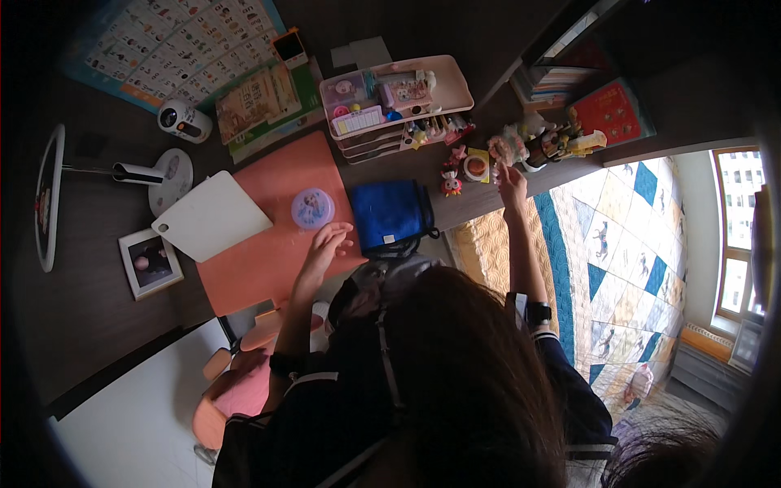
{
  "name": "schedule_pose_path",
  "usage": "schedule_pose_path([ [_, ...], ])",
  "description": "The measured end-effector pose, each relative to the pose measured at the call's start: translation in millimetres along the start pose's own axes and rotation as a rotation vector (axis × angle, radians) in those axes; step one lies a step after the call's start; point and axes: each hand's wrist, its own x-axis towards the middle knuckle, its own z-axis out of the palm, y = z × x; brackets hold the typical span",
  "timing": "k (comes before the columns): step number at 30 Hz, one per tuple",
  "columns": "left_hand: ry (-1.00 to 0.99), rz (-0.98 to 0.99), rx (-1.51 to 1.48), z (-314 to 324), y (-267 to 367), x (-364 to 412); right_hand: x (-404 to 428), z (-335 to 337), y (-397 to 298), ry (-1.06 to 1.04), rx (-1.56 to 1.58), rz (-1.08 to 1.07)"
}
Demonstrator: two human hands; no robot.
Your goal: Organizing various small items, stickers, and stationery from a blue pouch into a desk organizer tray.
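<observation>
Over the near edge of a coral desk mat (pixel 274 262), my left hand (pixel 329 244) is raised with its fingers loosely bent and nothing seen in it. Just beyond it lies a round lilac container (pixel 312 208) with a printed lid. My right hand (pixel 511 183) reaches to the right part of the desk, its fingertips at a pale pink beaded item (pixel 503 149); whether they grip it I cannot tell. To its left are a small round dish (pixel 476 166) on a yellow card and a red figurine (pixel 451 183). A blue fabric pouch (pixel 390 210) lies between my hands.
A white board (pixel 213 216) overlaps the mat's left side, near a framed photo (pixel 151 263) and a desk lamp (pixel 171 180). Behind stand a white cylindrical device (pixel 185 121), books (pixel 259 107) and a pink tiered organizer (pixel 454 82). A bed (pixel 622 244) is at the right.
</observation>
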Motion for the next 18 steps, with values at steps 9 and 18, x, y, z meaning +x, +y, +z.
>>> schedule_pose_path([
  [9,0.032,-0.015,-0.006,-2,-3,-10,-10,23,-18,0.103,-0.231,-0.422],
  [18,0.039,-0.022,-0.024,-5,-10,-13,-39,33,-25,0.151,-0.531,-0.580],
])
